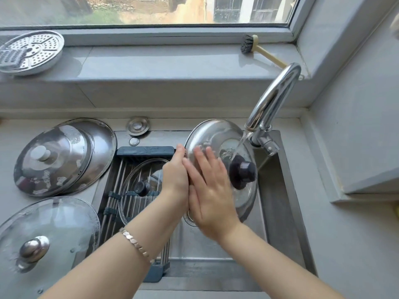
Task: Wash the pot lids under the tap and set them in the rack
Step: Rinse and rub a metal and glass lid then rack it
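Left grip curled round rim of steel lid, right grip spread flat on top.

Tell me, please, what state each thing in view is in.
Tap, running.
Steel lid, tilted under the tap, knob towards the camera.
Left hand, grips that lid's rim.
Right hand, flat on it, fingers straight.
Rack, across the sink, holding one lid.
Small glass lid, lying on the rack, knob up.
Stacked lids, on the counter, sudsy.
Big glass lid, on the counter, wet, knob up.
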